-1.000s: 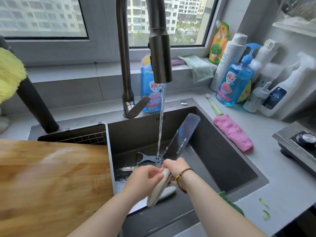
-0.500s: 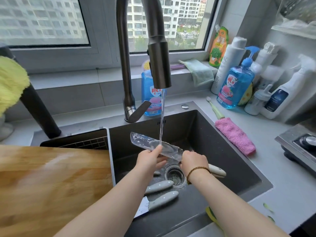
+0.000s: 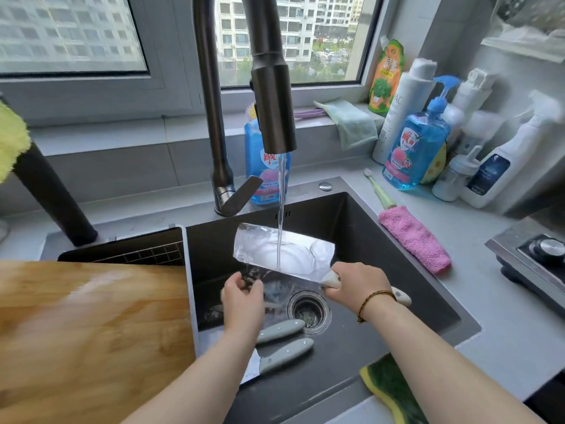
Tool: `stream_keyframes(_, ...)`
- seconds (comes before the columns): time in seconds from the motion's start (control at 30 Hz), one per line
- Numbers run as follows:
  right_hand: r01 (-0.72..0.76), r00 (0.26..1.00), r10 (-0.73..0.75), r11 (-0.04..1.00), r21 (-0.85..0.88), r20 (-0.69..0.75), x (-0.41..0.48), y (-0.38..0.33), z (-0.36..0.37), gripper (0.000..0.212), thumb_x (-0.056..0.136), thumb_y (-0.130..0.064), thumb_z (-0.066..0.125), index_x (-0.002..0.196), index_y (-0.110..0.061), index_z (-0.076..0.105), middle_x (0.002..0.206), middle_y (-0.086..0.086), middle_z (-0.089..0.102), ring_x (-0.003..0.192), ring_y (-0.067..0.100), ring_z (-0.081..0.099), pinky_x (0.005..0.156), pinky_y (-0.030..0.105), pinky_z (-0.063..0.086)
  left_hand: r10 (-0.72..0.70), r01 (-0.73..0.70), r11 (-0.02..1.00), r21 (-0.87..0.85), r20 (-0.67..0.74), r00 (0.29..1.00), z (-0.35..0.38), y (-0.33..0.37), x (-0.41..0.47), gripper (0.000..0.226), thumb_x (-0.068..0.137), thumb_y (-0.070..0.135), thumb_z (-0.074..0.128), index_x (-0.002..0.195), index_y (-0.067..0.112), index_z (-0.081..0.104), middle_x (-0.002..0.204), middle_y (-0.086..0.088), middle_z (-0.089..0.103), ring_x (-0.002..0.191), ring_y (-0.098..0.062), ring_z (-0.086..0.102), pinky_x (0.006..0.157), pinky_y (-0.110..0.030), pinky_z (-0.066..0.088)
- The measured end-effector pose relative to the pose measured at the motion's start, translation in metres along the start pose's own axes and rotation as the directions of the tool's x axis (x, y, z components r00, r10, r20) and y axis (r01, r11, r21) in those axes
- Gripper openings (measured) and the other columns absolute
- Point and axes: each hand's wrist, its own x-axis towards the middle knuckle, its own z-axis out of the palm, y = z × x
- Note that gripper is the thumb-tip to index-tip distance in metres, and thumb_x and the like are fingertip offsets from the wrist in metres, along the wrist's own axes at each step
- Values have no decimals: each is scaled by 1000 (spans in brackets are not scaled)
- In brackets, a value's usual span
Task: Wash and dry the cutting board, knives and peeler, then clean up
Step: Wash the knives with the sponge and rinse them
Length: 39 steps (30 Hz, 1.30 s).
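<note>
Head view: half a second ago the wide steel cleaver blade point(image 3: 284, 252) was tilted with the left hand point(image 3: 243, 298) touching it. Now it lies broad face up under the water stream point(image 3: 279, 206), over the dark sink point(image 3: 367, 228), so rinsing is under way and drying is not. The right hand point(image 3: 354, 289) is wrapped round its pale handle point(image 3: 331, 280). The left hand has dropped below the blade, fingers curled near something dark; whether it grips is unclear. Two grey-handled knives point(image 3: 279, 330) lie on the sink floor. "PAC" reads on the tall white bottle point(image 3: 400, 111); the blue pump bottle point(image 3: 417, 148) has an illegible red logo.
</note>
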Motion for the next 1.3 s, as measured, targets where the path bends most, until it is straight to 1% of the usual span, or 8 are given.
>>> stream_keyframes(0.13, 12, 1000, -12, 1000, -11, 5, -1, 1, -1, 20, 87, -42, 47, 82, -23, 42, 104, -1, 65, 98, 21, 60, 74, 27, 40, 663, -659, 490, 571, 248, 707, 11, -19, -11, 56, 79, 18, 50, 133, 10, 37, 141, -11, 38, 131, -22, 27, 115, -32, 15)
stream_keyframes(0.2, 35, 999, -35, 999, -22, -2, -3, 1, -1, 23, 87, -42, 48, 76, -24, 40, 102, -1, 65, 96, 21, 61, 72, 27, 38, 658, -757, 195, 623, 490, 573, 18, -26, -5, 63, 66, 28, 40, 126, 11, 41, 132, -8, 53, 125, -23, 43, 112, -33, 12)
stream_keyframes(0.33, 49, 999, -50, 998, -45, -9, -9, 5, -2, 23, 86, -42, 48, 76, -23, 40, 103, -1, 65, 97, 21, 60, 71, 26, 35, 477, -727, 26, 686, 631, 612, 8, -15, 9, 75, 68, 19, 54, 140, 10, 33, 147, -5, 36, 135, -18, 37, 114, -30, -1)
stream_keyframes(0.47, 16, 1000, -15, 999, -52, 7, -14, 14, 1, 37, 86, -42, 47, 60, -23, 28, 103, -1, 65, 98, 21, 60, 70, 25, 34, 429, -501, 136, 855, 405, 807, -14, -11, 33, 74, 92, 17, 39, 146, 7, -9, 155, -7, -14, 143, -19, -12, 112, -29, -13)
stream_keyframes(0.63, 39, 999, -39, 999, -11, 20, -11, 5, 6, 38, 85, -42, 48, 60, -23, 28, 94, -2, 62, 87, 21, 57, 68, 25, 33, 432, -602, 12, 798, 539, 723, 3, -11, 9, 74, 91, 18, 34, 145, 8, -16, 150, -1, -26, 137, -19, -28, 103, -35, -26)
stream_keyframes(0.93, -42, 997, 38, 998, 44, 70, -14, 12, 4, 32, 82, -39, 50, 60, -23, 33, 81, -7, 52, 77, 17, 47, 67, 25, 34, 414, -455, 348, 819, 301, 859, -22, -16, 29, 69, 92, 24, 45, 147, 10, 7, 156, -3, 6, 144, -18, 2, 116, -31, -3)
stream_keyframes(1.1, -97, 991, 86, 990, 104, 98, -20, 15, 3, 31, 80, -39, 52, 61, -22, 36, 79, -7, 54, 76, 18, 49, 66, 25, 36, 253, -246, 874, 419, 40, 967, -26, -14, 15, 33, 93, 25, 48, 121, 9, 51, 119, -5, 52, 102, -16, 47, 86, -27, 38)
stream_keyframes(1.3, -79, 993, 63, 983, 164, 98, -37, 2, -1, 31, 80, -39, 52, 60, -23, 36, 72, -8, 50, 76, 18, 47, 66, 24, 34, -125, 199, 919, -339, 229, 965, -4, 15, 2, 15, 94, 18, 50, 91, 3, 53, 79, -9, 59, 71, -19, 59, 62, -27, 54)
